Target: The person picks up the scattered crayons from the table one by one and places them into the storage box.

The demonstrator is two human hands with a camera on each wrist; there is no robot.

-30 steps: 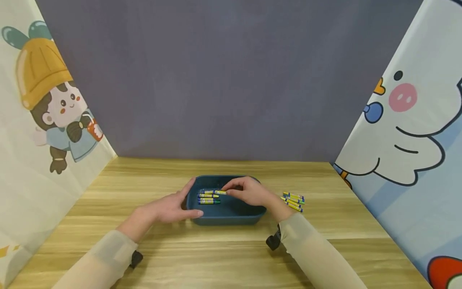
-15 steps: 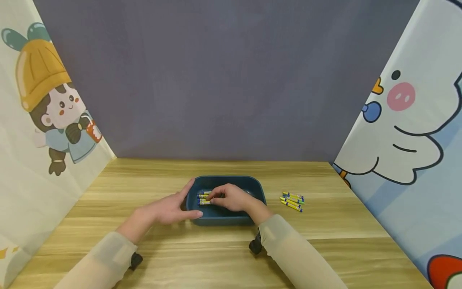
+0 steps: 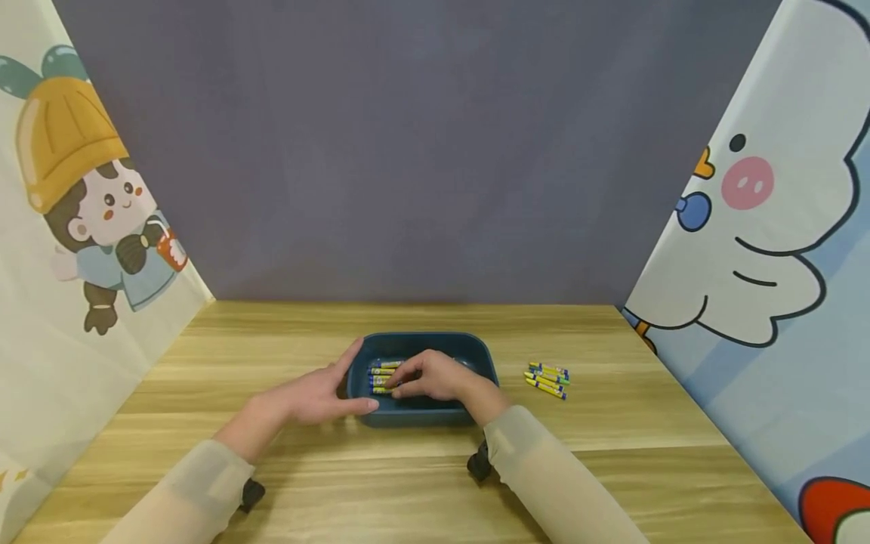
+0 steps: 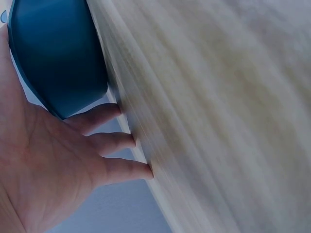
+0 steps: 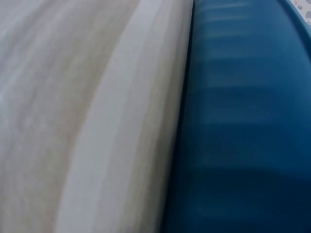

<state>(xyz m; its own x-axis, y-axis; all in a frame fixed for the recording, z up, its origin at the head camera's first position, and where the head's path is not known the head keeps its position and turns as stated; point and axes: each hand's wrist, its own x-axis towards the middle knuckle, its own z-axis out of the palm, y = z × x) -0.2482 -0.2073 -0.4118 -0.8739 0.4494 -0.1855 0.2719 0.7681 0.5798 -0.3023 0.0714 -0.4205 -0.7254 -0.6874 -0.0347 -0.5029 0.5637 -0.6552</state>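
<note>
A dark blue bin (image 3: 435, 418) stands on the wooden table. My left hand (image 3: 314, 394) rests against its left end, thumb along the near rim and index finger toward the back corner. In the left wrist view, the other fingers of the left hand (image 4: 53, 160) extend straight, their tips at the table. My right hand (image 3: 438, 375) reaches into the bin and appears to pinch the nearest crayon (image 3: 379, 391) between thumb and fingertips. Behind that one, several yellow-and-blue wrapped crayons (image 3: 381, 372) lie side by side; the hand covers their right ends.
Several more crayons (image 3: 547, 379) lie in a loose group on the table (image 3: 612, 408), right of the bin. A grey panel (image 3: 421, 151) rises behind the table, with printed cartoon sheets on both sides. The right wrist view shows only the table and the bin's outer wall (image 5: 243, 111).
My right hand has moved left and nearer inside the bin, from the back of the crayon row to its front. A crayon now lies at the row's near side. My left hand keeps its place.
</note>
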